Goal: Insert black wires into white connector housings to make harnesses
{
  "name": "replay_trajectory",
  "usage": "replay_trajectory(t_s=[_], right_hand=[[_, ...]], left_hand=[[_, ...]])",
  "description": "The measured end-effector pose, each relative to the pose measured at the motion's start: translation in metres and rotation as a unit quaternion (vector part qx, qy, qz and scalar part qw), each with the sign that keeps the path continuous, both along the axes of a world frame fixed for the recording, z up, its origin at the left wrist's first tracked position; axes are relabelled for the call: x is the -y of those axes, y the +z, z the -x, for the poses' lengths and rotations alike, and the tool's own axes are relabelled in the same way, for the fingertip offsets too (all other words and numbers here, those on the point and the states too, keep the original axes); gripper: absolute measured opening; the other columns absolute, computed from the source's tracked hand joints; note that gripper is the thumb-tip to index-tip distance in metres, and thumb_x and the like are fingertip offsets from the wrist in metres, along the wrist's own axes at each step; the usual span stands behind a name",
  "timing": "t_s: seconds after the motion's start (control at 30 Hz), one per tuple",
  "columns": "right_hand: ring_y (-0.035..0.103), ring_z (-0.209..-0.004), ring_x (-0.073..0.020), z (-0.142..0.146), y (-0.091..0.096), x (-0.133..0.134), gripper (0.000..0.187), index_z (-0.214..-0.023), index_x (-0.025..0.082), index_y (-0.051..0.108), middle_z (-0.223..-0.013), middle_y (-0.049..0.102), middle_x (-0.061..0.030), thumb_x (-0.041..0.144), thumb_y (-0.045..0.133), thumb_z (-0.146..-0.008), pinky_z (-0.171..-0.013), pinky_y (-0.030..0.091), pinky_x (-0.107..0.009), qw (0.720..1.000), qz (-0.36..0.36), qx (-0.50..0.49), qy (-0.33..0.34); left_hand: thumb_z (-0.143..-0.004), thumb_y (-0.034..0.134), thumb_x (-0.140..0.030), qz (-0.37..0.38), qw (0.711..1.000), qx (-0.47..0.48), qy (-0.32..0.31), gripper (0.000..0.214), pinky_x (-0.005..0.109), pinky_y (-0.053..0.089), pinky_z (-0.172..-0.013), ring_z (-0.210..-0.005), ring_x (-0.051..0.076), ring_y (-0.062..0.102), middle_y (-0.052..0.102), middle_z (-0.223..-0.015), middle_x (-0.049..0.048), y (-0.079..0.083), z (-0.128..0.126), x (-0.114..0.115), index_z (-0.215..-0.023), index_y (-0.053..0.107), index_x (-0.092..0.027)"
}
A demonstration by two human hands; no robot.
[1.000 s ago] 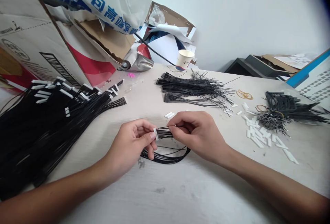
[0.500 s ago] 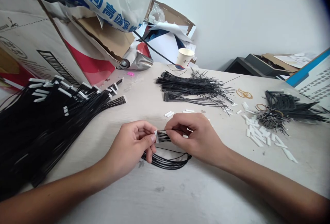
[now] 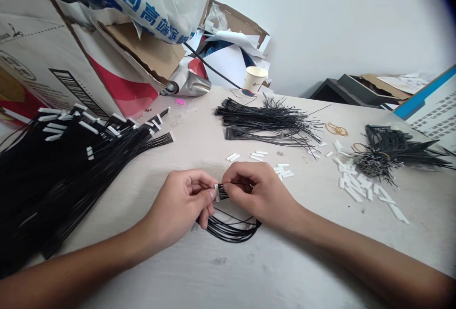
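Between thumb and fingers, my left hand (image 3: 187, 197) pinches a white multi-pin connector (image 3: 216, 192) at the end of black wires. My right hand (image 3: 258, 192) is closed on the wires just right of that connector, its thumb and forefinger close to the housing. Which single wire the fingertips grip is partly hidden. Below both hands, the black wires (image 3: 233, 235) of the same harness curve in a loop over the tabletop.
Finished-looking black harnesses with white connectors (image 3: 89, 152) pile at left beside a carton (image 3: 117, 81). Black wire bundles (image 3: 263, 119) lie behind my hands. Loose white connectors (image 3: 356, 183), rubber bands (image 3: 337, 129) and another bundle (image 3: 388, 147) are at right. A paper cup (image 3: 254, 79) stands at the back.
My right hand has moved left and slightly down, nearer the connector, uncovering several white connectors behind it. The wire loop sits slightly lower. My left hand keeps its pinch.
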State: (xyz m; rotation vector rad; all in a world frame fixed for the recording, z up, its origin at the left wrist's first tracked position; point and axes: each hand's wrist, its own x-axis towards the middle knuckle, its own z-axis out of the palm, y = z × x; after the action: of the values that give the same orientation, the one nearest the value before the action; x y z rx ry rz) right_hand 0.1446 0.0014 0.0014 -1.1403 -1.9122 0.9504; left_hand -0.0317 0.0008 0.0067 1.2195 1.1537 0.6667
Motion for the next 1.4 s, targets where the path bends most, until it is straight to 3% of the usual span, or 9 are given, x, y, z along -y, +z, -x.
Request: replay_trajectory(t_s=[0.1, 0.23, 0.4, 0.57, 0.7, 0.8, 0.97, 1.13, 1.4], right_hand=[[0.048, -0.06, -0.0087, 0.0, 0.003, 0.0, 0.009, -0.081, 0.016, 0.063, -0.066, 0.056, 0.0026, 0.01, 0.058, -0.077, -0.053, 0.039, -0.02, 1.0, 0.014, 0.002, 0.008], [0.052, -0.065, -0.0098, -0.003, 0.01, -0.002, 0.028, -0.105, 0.019, 0.063, -0.078, 0.062, 0.0022, 0.013, 0.065, -0.078, -0.057, 0.042, -0.022, 0.997, 0.044, 0.015, 0.056], [0.046, -0.055, -0.0074, -0.02, 0.027, -0.013, 0.011, -0.076, 0.016, 0.061, -0.069, 0.058, 0.002, 0.022, 0.07, -0.078, -0.049, 0.038, -0.021, 0.999, 0.004, -0.017, -0.048], [0.05, -0.057, -0.0081, -0.042, 0.05, -0.023, 0.015, -0.074, 0.016, 0.057, -0.074, 0.06, -0.0011, 0.02, 0.072, -0.075, -0.045, 0.038, -0.02, 0.989, -0.015, -0.067, -0.133], [0.046, -0.05, -0.0059, -0.063, 0.061, -0.032, 0.017, -0.081, 0.017, 0.06, -0.083, 0.065, -0.0043, 0.019, 0.074, -0.071, -0.036, 0.028, -0.019, 0.975, 0.058, -0.163, -0.138], [0.048, -0.052, -0.0066, -0.085, 0.064, -0.043, 0.017, -0.074, 0.017, 0.063, -0.079, 0.064, -0.0038, 0.022, 0.077, -0.068, -0.039, 0.034, -0.02, 0.96, 0.15, -0.218, -0.097], [0.054, -0.06, -0.0085, -0.117, 0.061, -0.06, 0.02, -0.078, 0.017, 0.068, -0.078, 0.064, -0.0021, 0.019, 0.082, -0.064, -0.053, 0.045, -0.024, 0.967, 0.126, -0.208, -0.075], [0.047, -0.045, -0.0068, -0.133, 0.053, -0.071, 0.028, -0.076, 0.014, 0.061, -0.055, 0.057, 0.0009, 0.033, 0.08, -0.072, -0.04, 0.034, -0.02, 0.977, 0.1, -0.146, -0.117], [0.034, -0.04, -0.0031, -0.138, 0.045, -0.075, 0.037, -0.072, 0.016, 0.052, -0.049, 0.041, 0.0073, 0.04, 0.08, -0.074, -0.033, 0.021, -0.015, 0.964, 0.211, -0.119, -0.109]], left_hand=[[-0.08, 0.061, -0.022, 0.003, 1.0, 0.012, 0.004, 0.007, 0.021, 0.039, -0.039, -0.036, 0.009, 0.052, 0.059, -0.051, -0.0037, -0.001, 0.0, -0.001, -0.081, 0.062, -0.014], [-0.079, 0.065, -0.026, -0.011, 1.0, 0.019, 0.016, 0.013, 0.024, 0.042, -0.044, -0.04, 0.01, 0.053, 0.059, -0.056, -0.0044, -0.002, 0.001, 0.001, -0.086, 0.06, -0.016], [-0.085, 0.058, -0.026, -0.131, 0.988, -0.083, -0.007, 0.007, 0.03, 0.047, -0.061, -0.065, 0.016, 0.061, 0.064, -0.078, 0.0005, -0.002, 0.004, 0.004, -0.088, 0.062, -0.02], [-0.088, 0.057, -0.031, -0.28, 0.927, -0.222, -0.118, 0.013, 0.038, 0.044, -0.086, -0.096, 0.023, 0.057, 0.067, -0.095, 0.004, -0.003, 0.007, 0.0, -0.083, 0.065, -0.022], [-0.083, 0.065, -0.033, -0.306, 0.912, -0.247, -0.115, 0.013, 0.039, 0.042, -0.089, -0.1, 0.026, 0.057, 0.07, -0.099, 0.0045, -0.003, 0.009, -0.005, -0.091, 0.068, -0.023], [-0.083, 0.061, -0.02, -0.335, 0.903, -0.256, -0.084, 0.011, 0.037, 0.044, -0.085, -0.092, 0.025, 0.06, 0.072, -0.087, 0.0033, 0.0, 0.011, -0.011, -0.084, 0.07, -0.024], [-0.079, 0.065, -0.027, -0.269, 0.932, -0.244, -0.006, 0.007, 0.03, 0.045, -0.066, -0.071, 0.022, 0.062, 0.072, -0.076, 0.0014, 0.012, 0.017, -0.024, -0.079, 0.072, -0.023], [-0.078, 0.067, -0.035, -0.12, 0.982, -0.147, 0.006, 0.018, 0.027, 0.043, -0.051, -0.051, 0.016, 0.055, 0.063, -0.057, 0.0006, 0.02, 0.023, -0.035, -0.076, 0.067, -0.017], [-0.076, 0.072, -0.039, -0.146, 0.974, -0.162, 0.061, 0.024, 0.022, 0.024, -0.04, -0.039, 0.009, 0.034, 0.049, -0.043, -0.0066, 0.024, 0.032, -0.037, -0.088, 0.068, -0.019]])
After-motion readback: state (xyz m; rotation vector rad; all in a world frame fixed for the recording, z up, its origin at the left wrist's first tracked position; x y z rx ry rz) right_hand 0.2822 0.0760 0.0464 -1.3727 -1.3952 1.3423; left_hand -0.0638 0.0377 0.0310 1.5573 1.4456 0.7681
